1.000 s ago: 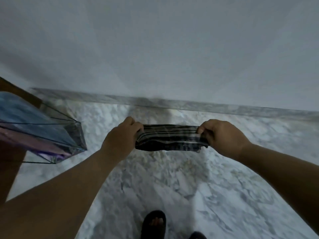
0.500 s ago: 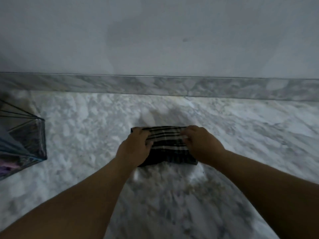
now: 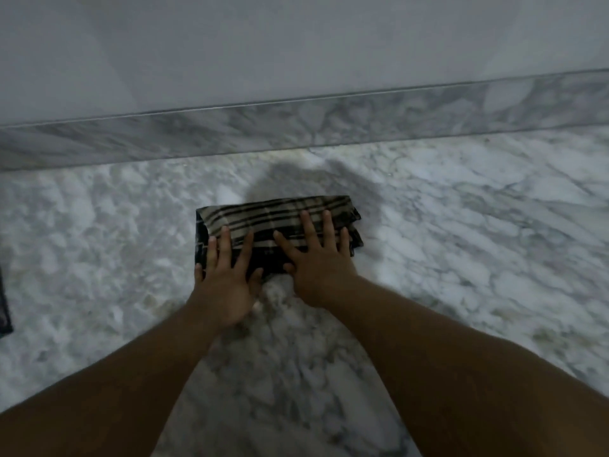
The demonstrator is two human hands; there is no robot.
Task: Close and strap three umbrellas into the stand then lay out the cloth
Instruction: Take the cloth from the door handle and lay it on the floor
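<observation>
White-and-grey veined marble floor (image 3: 461, 245) fills most of the head view, and on it, near the wall, both hands lie flat. The left hand (image 3: 224, 285) is spread wide, fingers straight and splayed, its fingertips resting on the near left part of a folded black-and-beige striped cloth (image 3: 273, 214) while its palm sits on the bare marble just in front. The right hand (image 3: 318, 262) is also spread wide with straight fingers, pressing down on the right half of the cloth; its fingertips reach up to the striped band. Neither hand curls round or pinches anything. The two thumbs point toward each other, close but apart, over the dark near edge of the fabric.

The cloth lies on the floor as a thick folded rectangle, long side parallel to the wall, with layered edges showing at its right end. A soft shadow falls on the marble just beyond it. Behind runs a grey marble skirting strip (image 3: 329, 127) at the foot of a plain pale wall (image 3: 296, 44). At the far left edge a thin dark object (image 3: 4, 308) is cut off by the frame; what it is cannot be told.
</observation>
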